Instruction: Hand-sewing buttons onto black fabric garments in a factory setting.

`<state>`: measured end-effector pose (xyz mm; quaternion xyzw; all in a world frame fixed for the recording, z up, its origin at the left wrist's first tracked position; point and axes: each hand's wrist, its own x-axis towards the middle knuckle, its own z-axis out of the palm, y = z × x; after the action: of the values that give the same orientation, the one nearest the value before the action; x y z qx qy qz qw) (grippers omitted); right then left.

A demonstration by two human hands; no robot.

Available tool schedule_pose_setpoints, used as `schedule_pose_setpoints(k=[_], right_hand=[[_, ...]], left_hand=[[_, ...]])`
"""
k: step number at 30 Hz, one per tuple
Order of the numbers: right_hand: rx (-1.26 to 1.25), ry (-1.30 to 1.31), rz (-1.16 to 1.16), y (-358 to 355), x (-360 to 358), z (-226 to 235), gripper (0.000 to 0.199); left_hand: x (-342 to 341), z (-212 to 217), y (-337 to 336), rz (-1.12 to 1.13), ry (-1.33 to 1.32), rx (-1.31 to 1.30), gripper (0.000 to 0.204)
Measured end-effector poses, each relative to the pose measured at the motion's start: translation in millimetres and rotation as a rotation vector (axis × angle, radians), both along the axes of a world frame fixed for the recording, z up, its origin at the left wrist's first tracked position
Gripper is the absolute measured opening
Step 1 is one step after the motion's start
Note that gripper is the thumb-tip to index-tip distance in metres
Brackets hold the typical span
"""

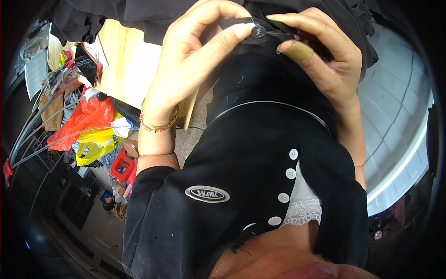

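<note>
A small dark round button lies against black cloth at the top of the head view. My left hand pinches the button and some of the cloth between thumb and index finger. From the button a thin dark thread runs right, into the curled inner fingers of my right hand. The index finger and thumb of that hand stand apart, and the thumb wears a tan covering. Whether a needle is among the right fingers is hidden.
Left of my lap stands a light wooden table with a dark phone-like object at its edge. Beyond hang red and yellow plastic bags, near a red basket. A large white curved surface fills the right side.
</note>
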<state>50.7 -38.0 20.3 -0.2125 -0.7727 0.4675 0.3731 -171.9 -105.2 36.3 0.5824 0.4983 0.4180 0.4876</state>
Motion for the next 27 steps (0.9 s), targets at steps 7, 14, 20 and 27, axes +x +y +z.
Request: schedule_pose_setpoints(k=[7,14,20,27], right_hand=[[-0.113,0.008,-0.137,-15.1,-10.9,-12.2,0.031],[-0.231,-0.13,-0.179,-13.8,-14.7,14.5,0.025],[-0.134,-0.219,-0.185,-13.3,-8.9,30.9,0.038],[0.285,-0.159,-0.103,-9.4,1.3,8.0,0.038]], left_hand=[[24.3,26.0,-0.5,0.187,-0.071,-0.16,0.015],[20.5,40.7,8.8,0.1,0.173,-0.175,0.018],[13.4,13.3,13.6,0.087,0.265,-0.11,0.012],[24.4,18.4,12.1,0.018,-0.294,0.118,0.011]])
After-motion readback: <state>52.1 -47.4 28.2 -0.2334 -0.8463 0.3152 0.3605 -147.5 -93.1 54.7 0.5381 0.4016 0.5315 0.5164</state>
